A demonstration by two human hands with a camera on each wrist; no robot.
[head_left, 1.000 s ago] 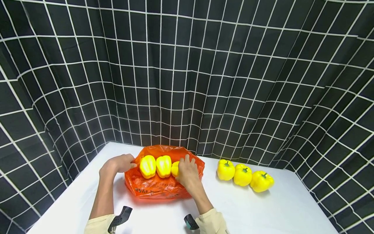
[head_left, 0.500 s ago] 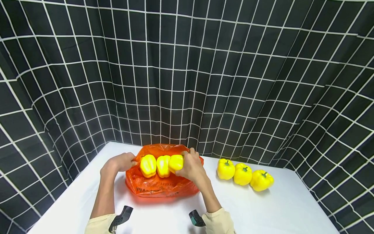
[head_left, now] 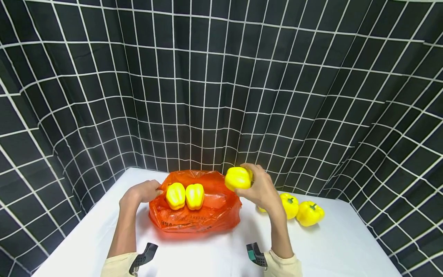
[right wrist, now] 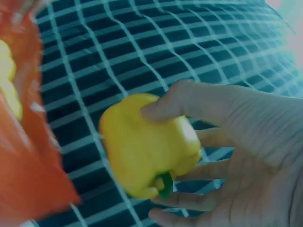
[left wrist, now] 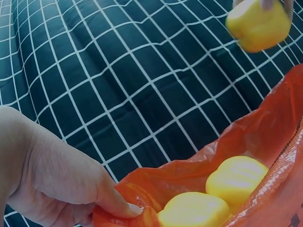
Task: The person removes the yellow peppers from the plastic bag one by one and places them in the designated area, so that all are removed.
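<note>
An orange-red plastic bag (head_left: 218, 215) lies on the table with its mouth open, and two yellow bell peppers (head_left: 175, 196) (left wrist: 194, 210) rest inside it. My left hand (head_left: 143, 191) pinches the bag's left rim between thumb and fingers, as the left wrist view also shows. Above and right of the bag, my right hand (head_left: 261, 186) holds another yellow bell pepper (right wrist: 147, 142), thumb on one side and fingers on the other. Its green stem points down toward the fingers in the right wrist view. This pepper is raised clear of the bag.
Several more yellow bell peppers stand in a row at the right, among them a rightmost pepper (head_left: 309, 214); one is mostly hidden behind my right forearm. The white table (head_left: 346, 246) meets a dark curtain (head_left: 221, 96) with a white grid at its back and sides.
My right hand has lifted a bell pepper out of the bag's right side and carried it up and right. My left hand has stayed at the bag's rim.
</note>
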